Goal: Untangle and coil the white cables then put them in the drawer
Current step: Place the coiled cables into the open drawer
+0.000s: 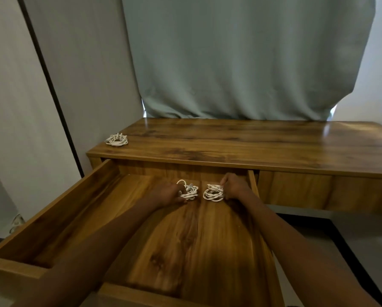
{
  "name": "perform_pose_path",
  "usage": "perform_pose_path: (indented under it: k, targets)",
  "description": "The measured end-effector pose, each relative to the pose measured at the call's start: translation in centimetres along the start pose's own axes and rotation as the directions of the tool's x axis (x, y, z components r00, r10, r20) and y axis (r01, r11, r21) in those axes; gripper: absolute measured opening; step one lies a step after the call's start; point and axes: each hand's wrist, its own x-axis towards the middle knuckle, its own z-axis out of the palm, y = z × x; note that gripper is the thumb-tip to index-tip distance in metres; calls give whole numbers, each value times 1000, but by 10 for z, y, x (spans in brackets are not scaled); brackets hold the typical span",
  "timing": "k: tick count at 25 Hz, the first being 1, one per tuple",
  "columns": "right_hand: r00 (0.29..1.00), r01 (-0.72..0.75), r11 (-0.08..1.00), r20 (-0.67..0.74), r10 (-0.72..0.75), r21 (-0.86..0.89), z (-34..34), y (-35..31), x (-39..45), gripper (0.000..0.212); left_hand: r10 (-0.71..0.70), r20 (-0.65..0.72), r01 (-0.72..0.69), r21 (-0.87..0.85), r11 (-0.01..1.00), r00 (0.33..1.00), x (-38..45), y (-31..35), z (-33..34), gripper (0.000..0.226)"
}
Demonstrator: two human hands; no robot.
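The wooden drawer stands pulled out wide below the desk top. Deep inside it, near the back wall, my left hand holds one coiled white cable and my right hand holds a second coiled white cable. The two coils sit side by side on the drawer floor, a small gap between them. A third coiled white cable lies alone on the desk top at its far left corner.
The wooden desk runs to the right with a closed drawer front beside the open one. A grey-green curtain hangs behind it. A wall panel stands at the left, floor shows at lower right.
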Motion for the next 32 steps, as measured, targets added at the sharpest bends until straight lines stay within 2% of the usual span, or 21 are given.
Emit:
perform_pose_path:
  k: [5, 7, 10, 14, 17, 21, 24, 29, 32]
  targets:
    - [999, 47, 994, 13, -46, -95, 0, -2, -1, 24, 6, 24, -4, -108, 994, 1000, 14, 22, 12, 38]
    - [987, 160, 976, 24, -158, -145, 0, -3, -3, 30, -16, 24, 19, -122, 992, 1000, 16, 23, 15, 38]
    - [943, 319, 917, 171, -284, -240, 6, -5, -9, 37, -39, 7, 40, -103, 994, 999, 19, 22, 16, 34]
    - [944, 327, 752, 230, -235, -572, 19, 2, -6, 44, -20, -66, 15, -75, 997, 998, 20, 23, 17, 38]
    - [967, 255, 668, 201, -158, -699, 21, 7, 0, 56, -25, -56, 22, -52, 998, 998, 23, 27, 19, 34]
    - [985, 157, 693, 158, -63, -703, 20, 10, 6, 63, -57, -69, 49, -105, 993, 996, 29, 37, 21, 36]
    - [981, 163, 742, 188, -51, -650, 19, 11, 6, 72, -24, -84, 13, -139, 990, 996, 30, 46, 23, 44]
    - [978, 179, 735, 203, -58, -654, 17, 8, 10, 67, -64, -65, 68, 60, 996, 996, 31, 47, 26, 45]
    - [979, 174, 728, 195, -57, -663, 17, 7, 9, 65, -82, -53, 87, 113, 990, 995, 35, 48, 27, 45]
